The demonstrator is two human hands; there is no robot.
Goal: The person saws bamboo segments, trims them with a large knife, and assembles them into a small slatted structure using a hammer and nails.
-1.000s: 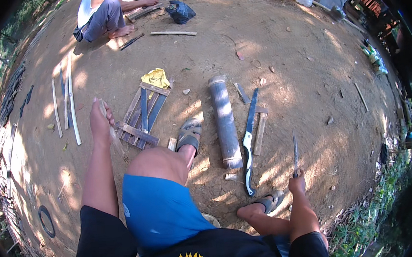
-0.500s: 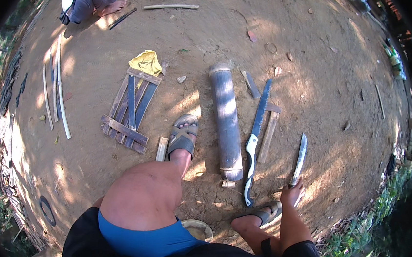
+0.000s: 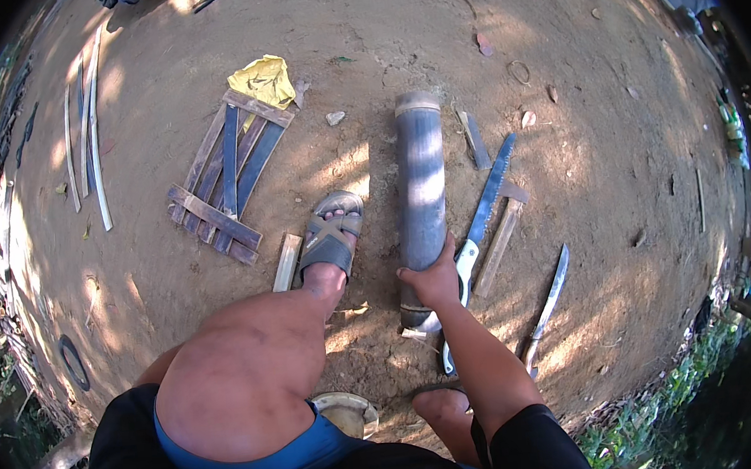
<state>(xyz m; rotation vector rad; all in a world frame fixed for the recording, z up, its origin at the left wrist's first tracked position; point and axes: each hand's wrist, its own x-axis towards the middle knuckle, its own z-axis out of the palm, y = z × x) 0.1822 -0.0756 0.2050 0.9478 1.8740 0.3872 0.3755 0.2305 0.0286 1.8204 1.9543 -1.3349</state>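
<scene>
"Gripping a bamboo tube [image 3: 421, 177] near its closer end, your right hand [image 3: 431, 281] is just beside the saw [image 3: 487, 198]. What could go wrong?"

"An off-center pull could roll the round tube against the saw and scrape your knuckles."

"And the tube itself?"

"It lies on the ground [image 3: 584, 171] directly under your hand, most of its length stretching away ahead; the knife [image 3: 551, 291] sits apart, to the right. Your left hand is out of view, its hold unknown."

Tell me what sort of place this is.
Probably an outdoor yard used as a work spot: bare dirt ground, a saw lying on it, and green plants along one edge.
</scene>
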